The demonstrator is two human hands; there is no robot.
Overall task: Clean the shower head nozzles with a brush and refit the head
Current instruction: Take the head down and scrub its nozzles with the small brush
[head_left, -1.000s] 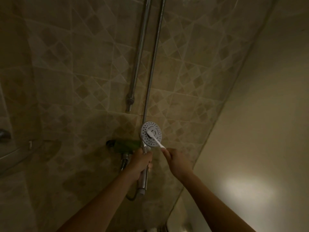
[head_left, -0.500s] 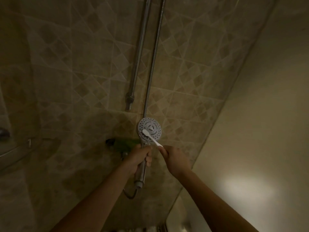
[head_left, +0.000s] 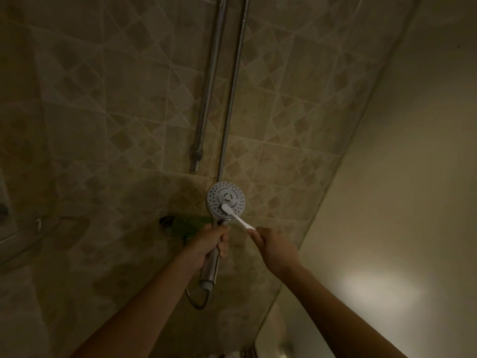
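A round white shower head with dark nozzle holes faces me in front of the tiled wall. My left hand grips its chrome handle just below the face. My right hand pinches the handle of a white toothbrush. The brush head lies on the lower middle of the nozzle face.
A chrome slide rail and a metal hose run up the tiled wall. A green mixer fitting sits on the wall left of the handle. A plain wall closes the right side, and a curved shelf edge shows at the left.
The shower head has shifted slightly in my left hand while the brush head slid across the nozzle face, from the left part toward the lower middle.
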